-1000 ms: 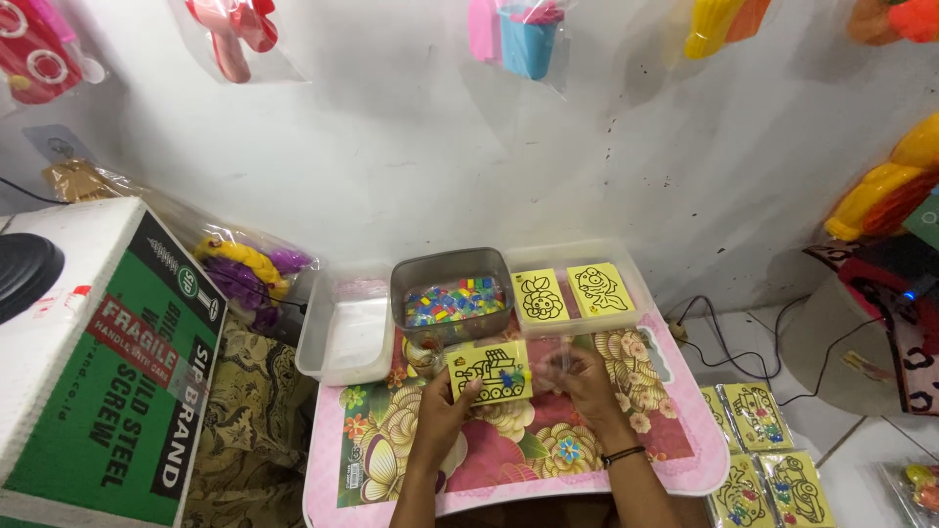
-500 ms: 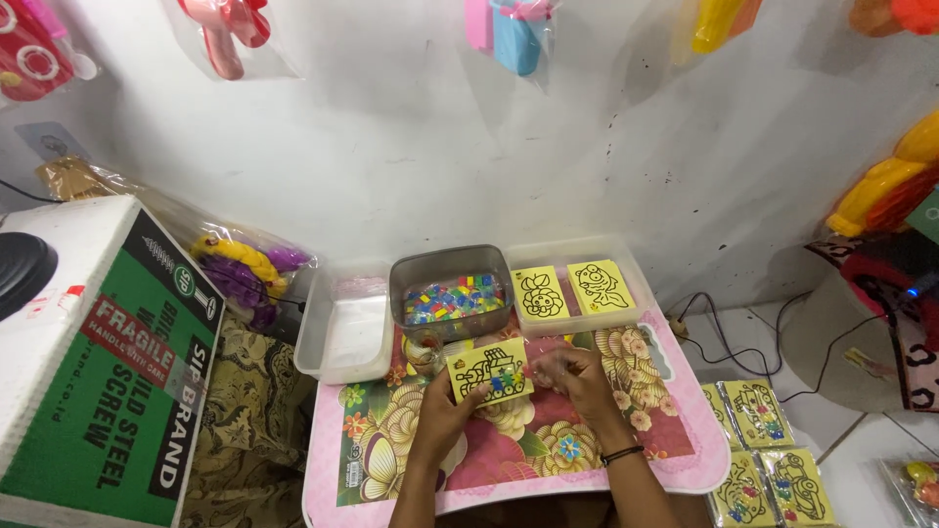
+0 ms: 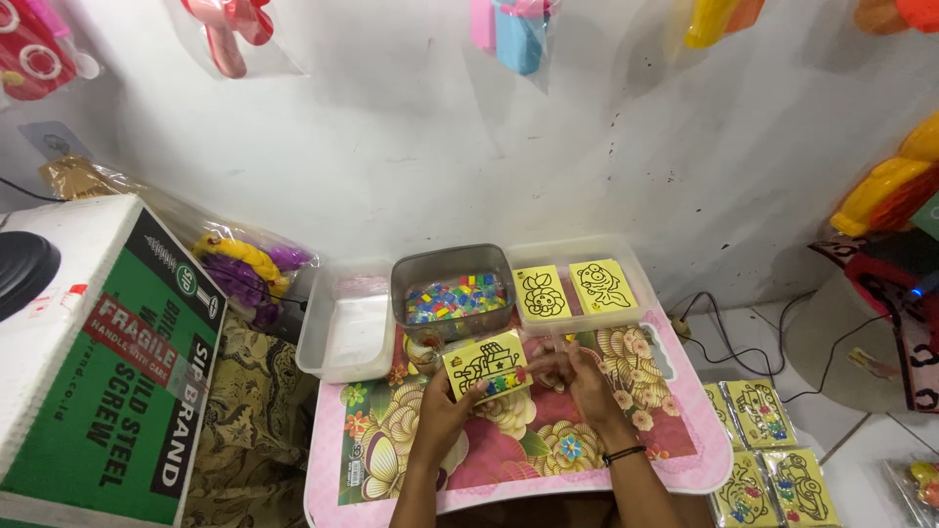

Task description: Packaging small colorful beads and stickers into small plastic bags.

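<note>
Behind the yellow card (image 3: 486, 365) clamped in left-hand fingers (image 3: 452, 389): bead tub (image 3: 452, 293); right fingers (image 3: 567, 367) unclear.

A small yellow card (image 3: 487, 365) with a black line drawing (some vehicle, hard to make out) sits tilted, its lower edge pinched in the left hand's fingers (image 3: 468, 393). Coloured squares line its bottom edge, just left of the right hand's fingers (image 3: 554, 368).

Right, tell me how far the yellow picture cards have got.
Done: finished packs lie on the floor at right. In hand: left hand holds a yellow card; right hand is beside it. Left: two cards wait in the clear tray.
</note>
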